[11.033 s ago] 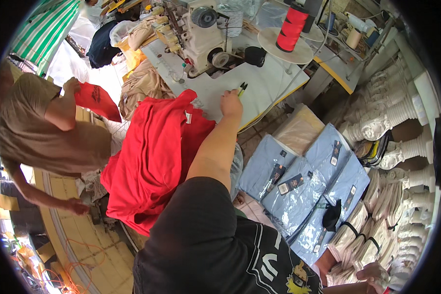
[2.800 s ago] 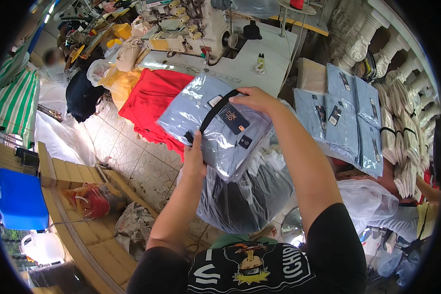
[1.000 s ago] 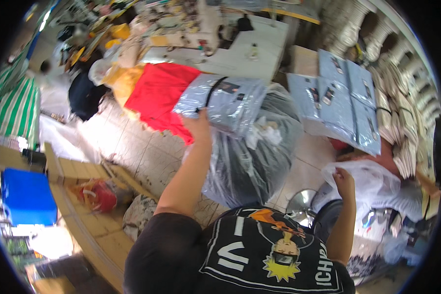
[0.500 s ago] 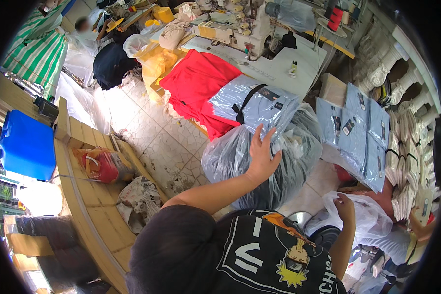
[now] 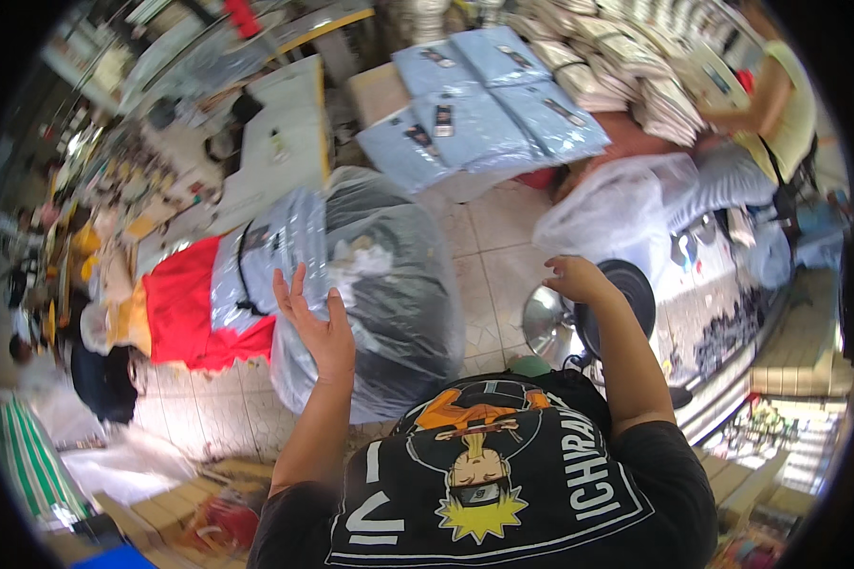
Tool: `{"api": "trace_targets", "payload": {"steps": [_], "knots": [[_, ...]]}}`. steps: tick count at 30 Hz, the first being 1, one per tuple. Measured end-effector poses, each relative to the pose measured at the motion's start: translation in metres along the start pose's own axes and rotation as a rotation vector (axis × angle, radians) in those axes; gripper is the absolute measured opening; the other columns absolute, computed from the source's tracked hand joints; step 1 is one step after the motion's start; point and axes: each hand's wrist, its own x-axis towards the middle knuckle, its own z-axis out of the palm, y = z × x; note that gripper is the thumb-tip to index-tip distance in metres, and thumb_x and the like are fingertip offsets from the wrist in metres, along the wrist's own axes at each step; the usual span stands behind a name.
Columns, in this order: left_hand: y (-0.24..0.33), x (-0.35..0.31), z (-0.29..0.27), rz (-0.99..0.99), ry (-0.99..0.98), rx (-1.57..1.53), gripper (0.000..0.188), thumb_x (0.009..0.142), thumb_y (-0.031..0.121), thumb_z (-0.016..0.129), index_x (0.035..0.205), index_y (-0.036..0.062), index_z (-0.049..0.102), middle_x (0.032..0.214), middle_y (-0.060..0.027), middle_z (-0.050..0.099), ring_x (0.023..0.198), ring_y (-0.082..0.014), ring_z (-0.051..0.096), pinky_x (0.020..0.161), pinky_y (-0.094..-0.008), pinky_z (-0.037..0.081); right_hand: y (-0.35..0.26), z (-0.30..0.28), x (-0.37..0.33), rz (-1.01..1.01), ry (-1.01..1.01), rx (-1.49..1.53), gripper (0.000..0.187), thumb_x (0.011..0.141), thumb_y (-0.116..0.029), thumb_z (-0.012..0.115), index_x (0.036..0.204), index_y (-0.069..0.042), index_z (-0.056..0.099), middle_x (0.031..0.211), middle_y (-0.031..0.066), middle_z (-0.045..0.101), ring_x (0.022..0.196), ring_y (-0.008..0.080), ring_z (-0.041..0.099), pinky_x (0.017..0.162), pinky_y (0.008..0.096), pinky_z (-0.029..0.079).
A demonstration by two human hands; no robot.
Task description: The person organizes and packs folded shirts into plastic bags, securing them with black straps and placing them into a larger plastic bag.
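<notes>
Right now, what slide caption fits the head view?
Spread left hand near wrapped blue clothes, red cloth and a big plastic bag; right hand held apart.

Between my left hand and my right hand I have a passage over the tiled floor, widest between the bulky clear bag and the silver disc. The bag bulges beside my left hand and blocks a low, straight reach; the strapped blue packet stack stands beyond it, with red cloth closing in on its left. Farther off, I could pass above the surface, around the small bottle. To the right, a round black object sits under my forearm, and a loose clear bag crowds the way toward the seated co-worker. Far ahead, blue packets form a low barrier.
</notes>
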Motion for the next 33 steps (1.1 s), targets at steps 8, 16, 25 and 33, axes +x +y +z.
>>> {"api": "trace_targets", "payload": {"steps": [8, 16, 25, 33], "knots": [[0.087, -0.014, 0.118, 0.270, -0.381, -0.220, 0.033, 0.077, 0.005, 0.055, 0.110, 0.0056, 0.055, 0.136, -0.0189, 0.029, 0.125, -0.0327, 0.028, 0.102, -0.0397, 0.022, 0.114, 0.003, -0.066, 0.269, 0.000, 0.119, 0.046, 0.075, -0.033, 0.062, 0.112, -0.007, 0.056, 0.100, 0.0155, 0.061, 0.095, 0.0310, 0.057, 0.083, 0.0383, 0.044], [0.182, -0.076, 0.233, 0.400, -0.937, -0.345, 0.029, 0.076, 0.006, 0.056, 0.104, 0.0082, 0.059, 0.129, -0.0121, 0.040, 0.119, -0.0291, 0.036, 0.098, -0.0391, 0.028, 0.270, 0.024, -0.114, 0.539, -0.097, 0.247, 0.052, 0.074, -0.039, 0.063, 0.114, -0.008, 0.054, 0.106, 0.0155, 0.059, 0.102, 0.0291, 0.055, 0.086, 0.0385, 0.043], [0.222, -0.133, 0.317, 0.582, -1.495, -0.296, 0.029, 0.076, 0.009, 0.058, 0.105, 0.0100, 0.058, 0.124, -0.0125, 0.045, 0.113, -0.0315, 0.042, 0.096, -0.0386, 0.031, 0.341, 0.051, -0.304, 1.196, -0.053, 0.143, 0.082, 0.066, -0.046, 0.069, 0.124, 0.003, 0.039, 0.112, 0.0246, 0.054, 0.110, 0.0330, 0.050, 0.093, 0.0389, 0.041], [0.224, -0.137, 0.390, 0.813, -1.665, -0.143, 0.028, 0.077, 0.013, 0.059, 0.105, 0.0110, 0.057, 0.122, -0.0127, 0.046, 0.111, -0.0326, 0.042, 0.094, -0.0395, 0.034, 0.325, 0.051, -0.292, 1.518, 0.389, 0.376, 0.045, 0.072, -0.014, 0.061, 0.114, -0.007, 0.046, 0.102, 0.0206, 0.059, 0.097, 0.0349, 0.056, 0.081, 0.0414, 0.046]]}}
